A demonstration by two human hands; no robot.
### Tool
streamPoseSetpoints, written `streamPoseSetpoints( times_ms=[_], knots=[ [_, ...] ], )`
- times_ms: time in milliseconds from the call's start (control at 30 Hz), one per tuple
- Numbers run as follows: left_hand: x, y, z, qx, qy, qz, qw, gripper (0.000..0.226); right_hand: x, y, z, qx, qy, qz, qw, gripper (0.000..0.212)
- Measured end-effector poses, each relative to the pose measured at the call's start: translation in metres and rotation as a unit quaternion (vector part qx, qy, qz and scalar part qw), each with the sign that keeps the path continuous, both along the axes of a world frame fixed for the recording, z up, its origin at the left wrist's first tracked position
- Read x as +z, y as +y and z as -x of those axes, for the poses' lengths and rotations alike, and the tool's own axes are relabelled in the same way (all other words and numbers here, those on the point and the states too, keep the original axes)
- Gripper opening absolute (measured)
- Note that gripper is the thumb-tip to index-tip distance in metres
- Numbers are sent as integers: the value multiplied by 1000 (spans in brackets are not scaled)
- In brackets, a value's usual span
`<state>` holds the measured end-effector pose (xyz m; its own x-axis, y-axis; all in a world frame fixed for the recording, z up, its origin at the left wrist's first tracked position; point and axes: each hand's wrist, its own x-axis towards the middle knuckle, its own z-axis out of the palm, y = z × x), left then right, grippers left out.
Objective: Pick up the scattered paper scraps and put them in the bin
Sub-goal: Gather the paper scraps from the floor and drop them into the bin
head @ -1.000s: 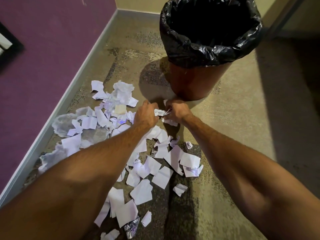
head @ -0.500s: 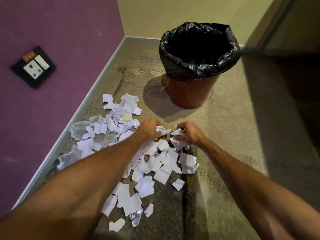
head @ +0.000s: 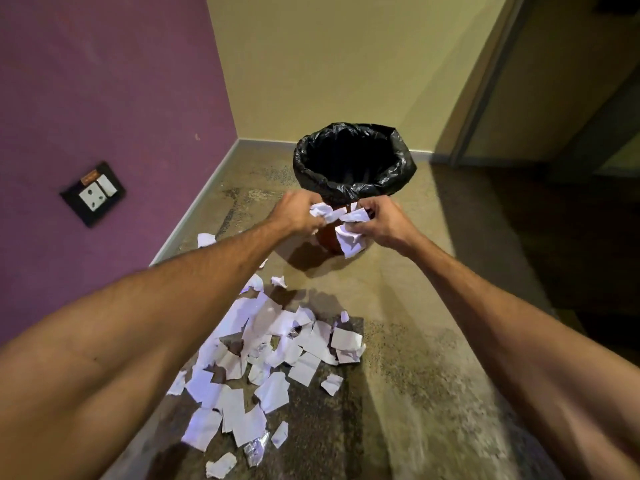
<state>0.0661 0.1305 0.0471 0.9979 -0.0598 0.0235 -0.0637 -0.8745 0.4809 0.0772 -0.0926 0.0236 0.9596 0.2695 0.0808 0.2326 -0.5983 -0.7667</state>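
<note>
A brown bin [head: 327,239] lined with a black bag [head: 353,168] stands near the room's corner. My left hand [head: 294,211] and my right hand [head: 382,221] are raised in front of the bin, just below its rim, each shut on white paper scraps [head: 349,233]. The two hands are close together, with the scraps bunched between them. A heap of torn white paper scraps [head: 277,348] lies on the floor below my arms, stretching toward the left wall. My left forearm hides part of the heap.
A purple wall [head: 104,116] with a black switch plate [head: 92,194] runs along the left. A yellow wall stands behind the bin. A dark doorway [head: 571,133] opens at the right. A crumpled foil piece [head: 256,450] lies among the lower scraps.
Both hands have lifted from the floor heap with scraps in them and risen to the front of the bin. The view has tilted upward, showing more wall.
</note>
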Motion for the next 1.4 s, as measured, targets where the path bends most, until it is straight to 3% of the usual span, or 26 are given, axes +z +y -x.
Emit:
streamPoseSetpoints(
  times_ms=[167, 267, 400, 567, 733, 867, 1000, 1200, 1400],
  knots=[
    [61, -16, -29, 12, -73, 30, 997, 14, 64, -10, -24, -21, -58, -43, 997, 31],
    [80, -27, -60, 29, -88, 55, 994, 25, 88, -9, -52, -65, -69, -49, 994, 33],
    [84, -45, -102, 63, -83, 53, 993, 21, 102, -2, -98, -122, -69, -61, 988, 30],
    [59, -51, -148, 114, -54, 55, 991, 12, 83, 13, -151, -190, -39, 15, 981, 27],
    [32, -45, -173, 101, -35, 38, 993, 32, 58, 13, -169, -213, -4, 113, 970, 19],
    [22, -43, -184, 45, 15, 47, 998, 58, 57, 18, -169, -159, -7, 166, 973, 33],
    [22, -46, -185, 26, -6, 54, 998, 55, 66, 19, -166, -131, -65, 169, 975, 33],
    [11, -45, -152, 5, -144, 58, 988, 34, 53, 17, -133, -178, -211, 95, 956, 24],
    [-20, -40, -105, -75, -192, 4, 978, 51, 22, 17, -86, -259, -293, 50, 919, 30]
  ],
)
